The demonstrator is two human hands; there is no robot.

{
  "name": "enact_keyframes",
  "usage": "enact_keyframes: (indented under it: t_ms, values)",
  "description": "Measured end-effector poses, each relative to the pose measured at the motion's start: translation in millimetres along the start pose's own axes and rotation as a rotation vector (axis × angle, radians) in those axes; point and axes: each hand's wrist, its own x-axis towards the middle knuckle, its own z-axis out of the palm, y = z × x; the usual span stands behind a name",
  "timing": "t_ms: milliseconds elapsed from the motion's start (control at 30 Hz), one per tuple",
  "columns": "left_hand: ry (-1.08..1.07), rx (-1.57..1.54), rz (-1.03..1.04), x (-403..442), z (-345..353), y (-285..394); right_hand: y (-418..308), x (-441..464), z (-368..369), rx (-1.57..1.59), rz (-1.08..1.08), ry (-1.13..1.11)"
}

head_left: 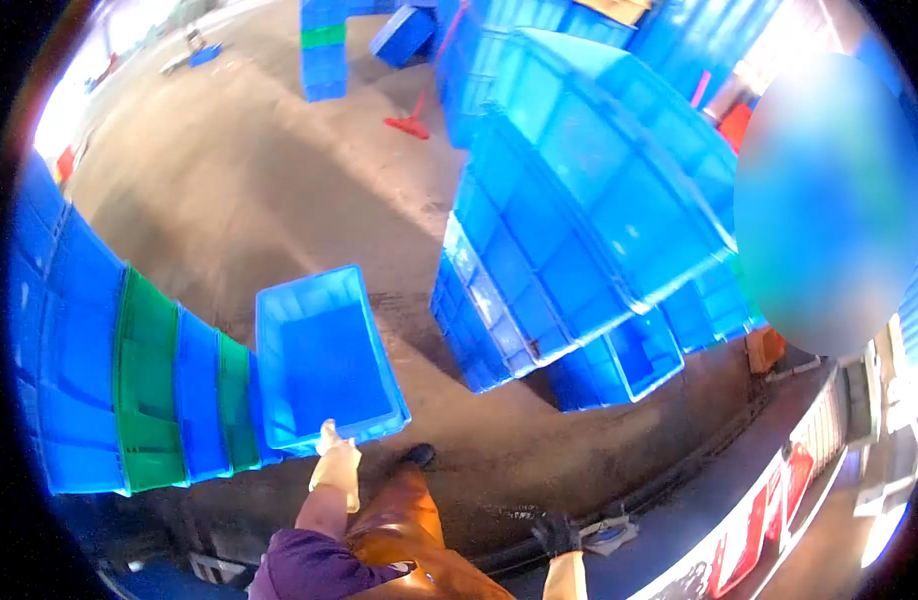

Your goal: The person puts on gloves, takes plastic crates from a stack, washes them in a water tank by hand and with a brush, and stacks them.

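My left hand (336, 464), in a pale cream glove, grips the near rim of an open blue plastic crate (324, 365). The crate's inside faces me, and nothing shows in it. To its left rises a stack of blue and green crates (149, 375). My right hand (556, 537) wears a dark glove with a pale sleeve behind it. It hangs low beside me, fingers apart, with nothing in it. A dark machine edge and a small light-coloured object (611, 535) are nearest to it.
Large blue crates (589, 200) stand stacked ahead on the right, with another blue crate (629, 365) at their foot. A red broom or squeegee (409, 127) rests on the concrete floor (219, 170) farther back. More crates (324, 50) stand behind. A red-and-white panel (754, 530) lies low on the right.
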Motion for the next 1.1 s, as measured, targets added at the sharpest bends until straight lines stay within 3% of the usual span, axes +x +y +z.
enact_keyframes:
  t_ms: [67,100,133,167,200,233,300,333,367,400,467,500,533,567,633,700,767,833,900,933,967,1100]
  values:
    - [0.114,-0.782,-0.192,12.9,-48.3,21.5,5.2,2.0,23.1,0.017,-0.002,0.148]
    - [0.103,-1.007,-0.225,-1.1,-75.2,38.8,0.9,5.6,39.2,0.567,0.106,0.238]
    - [-0.094,-1.102,-0.162,16.8,-94.7,34.4,-7.0,10.6,51.8,1.124,0.200,0.371]
    - [-0.246,-1.069,-0.014,-26.9,-125.6,54.4,-23.3,16.1,42.4,1.520,0.341,0.381]
    - [-0.387,-1.020,0.137,-12.9,-134.7,49.9,-41.6,21.2,28.0,1.914,0.502,0.466]
    - [-0.412,-0.849,0.250,5.4,-141.3,37.5,-62.3,24.4,-7.5,2.152,0.732,0.333]
    - [-0.363,-0.721,0.428,-17.5,-130.3,36.0,-102.3,29.5,-27.9,2.237,0.858,0.400]
    - [-0.330,-0.660,0.513,-29.4,-125.0,34.3,-103.1,55.0,31.2,2.121,0.578,0.449]
    - [-0.400,-0.859,0.238,-61.6,-119.5,50.7,-109.0,60.3,48.8,1.998,0.373,0.471]
    - [-0.365,-0.774,0.296,-101.9,-114.7,60.4,-115.7,64.9,65.4,1.876,0.179,0.514]
    - [-0.303,-0.568,0.355,-156.6,-104.9,76.8,-126.6,58.3,42.7,1.780,0.055,0.569]
    - [-0.323,-0.551,0.370,-176.6,-105.2,83.1,-122.6,61.7,53.0,2.038,0.172,0.474]
    - [-0.485,-0.511,0.546,-197.7,-107.5,87.3,-121.2,62.7,65.9,2.293,0.287,0.357]
    - [-0.649,-0.465,0.716,-218.8,-110.3,89.9,-120.1,46.8,48.8,2.303,0.296,0.381]
    - [-0.952,-0.338,0.855,-248.5,-124.3,111.2,-110.9,-20.9,-40.2,1.335,0.728,0.510]
    - [-1.118,-0.185,0.936,-282.2,-134.9,138.2,-107.0,-71.4,-68.0,1.289,0.827,0.729]
    - [-1.204,0.004,0.984,-352.9,-162.3,152.8,-88.1,-100.3,-51.4,1.359,0.761,0.999]
    - [-1.366,0.103,1.135,-384.9,-161.3,168.5,-109.0,-178.0,-105.8,2.322,0.371,0.863]
    - [-1.431,0.202,1.360,-439.2,-158.3,173.9,-124.2,-235.6,-124.6,2.523,0.273,1.035]
    - [-1.449,0.283,1.426,-462.7,-151.2,178.9,-115.2,-253.0,-106.7,2.178,0.270,1.140]
    - [-1.467,0.365,1.494,-485.5,-144.4,183.4,-121.9,-278.4,-102.8,2.053,0.431,1.197]
    - [-1.732,0.325,1.358,-575.6,-114.0,148.8,-165.6,-379.0,-90.6,1.839,0.760,1.495]
